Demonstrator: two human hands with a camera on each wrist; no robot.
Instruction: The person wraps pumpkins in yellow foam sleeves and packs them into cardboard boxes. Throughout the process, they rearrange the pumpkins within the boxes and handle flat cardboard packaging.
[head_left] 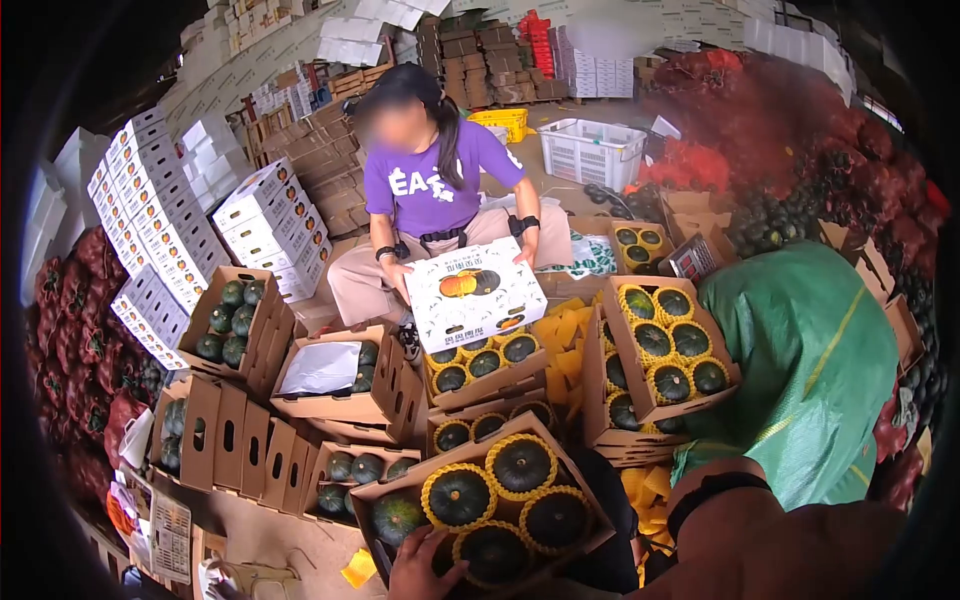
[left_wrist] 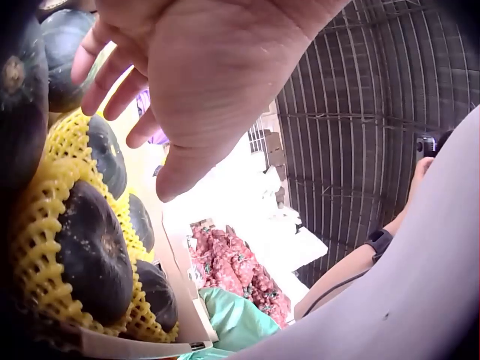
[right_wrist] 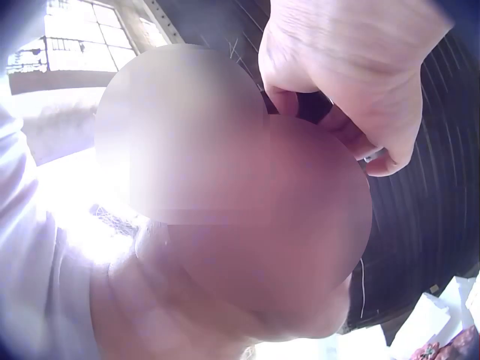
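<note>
In the head view my left hand point(head_left: 425, 570) has its fingers spread at the near edge of an open carton point(head_left: 590, 535), touching a dark green squash point(head_left: 397, 517). Beside it, several squashes point(head_left: 461, 497) sit in yellow foam nets. The left wrist view shows my left hand point(left_wrist: 210, 75) palm-on with relaxed fingers, near netted squashes point(left_wrist: 96, 251). My right hand point(right_wrist: 360, 75) is raised at my head, fingers curled; in the left wrist view it point(left_wrist: 425, 166) grips a small dark device point(left_wrist: 427, 145). The head view does not show the right hand.
Opposite, a person in a purple shirt point(head_left: 430, 185) holds a white printed box lid point(head_left: 473, 293) over a carton of squashes. Cartons point(head_left: 340, 400) stand to the left, a filled carton point(head_left: 673, 350) and a green sack point(head_left: 800, 370) to the right. White boxes point(head_left: 160, 225) are stacked further back.
</note>
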